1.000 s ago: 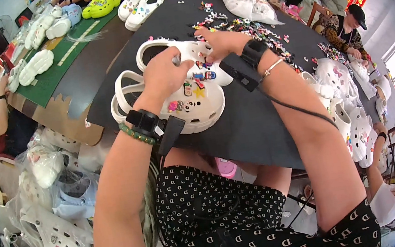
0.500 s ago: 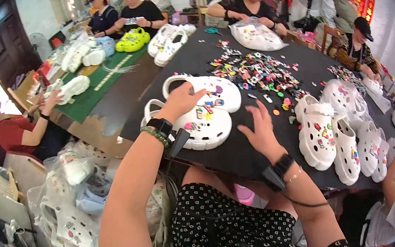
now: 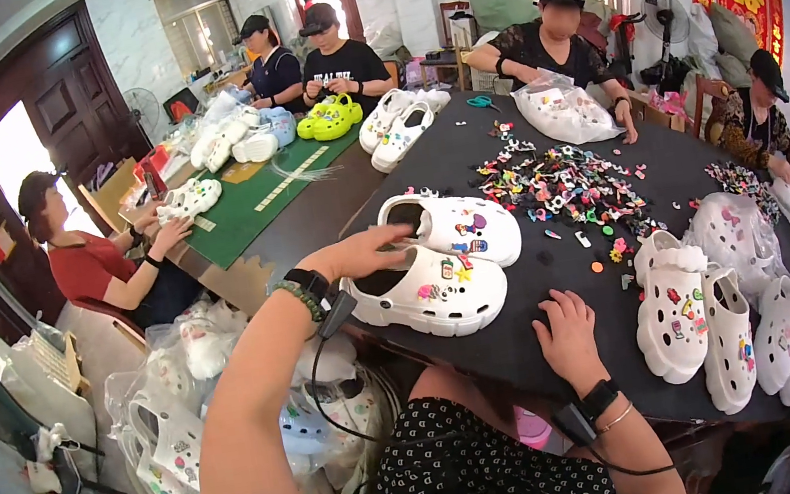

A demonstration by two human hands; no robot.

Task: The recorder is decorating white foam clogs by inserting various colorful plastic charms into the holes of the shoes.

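A pair of white clogs with colourful charms lies side by side on the black table in front of me: the far clog [image 3: 484, 217] and the near clog [image 3: 473, 299], toes to the right. My left hand [image 3: 361, 254] is open over their heel openings, its fingers stretched out to the right. Whether it touches a clog I cannot tell. To the right of the near clog, my right hand [image 3: 569, 332] rests open at the table's near edge with its fingers spread and holds nothing.
Loose charms [image 3: 573, 186] lie heaped beyond the clogs. More decorated white clogs [image 3: 672, 314] stand at the right, one pair bagged. Bagged clogs [image 3: 174, 435] fill the floor at my left. Co-workers sit around the tables; one handles a bagged pair [image 3: 563, 112] across from me.
My left hand has drawn back from the clogs' tops to their heel openings. My right hand has come down onto the table's near edge. The whole view has shifted.
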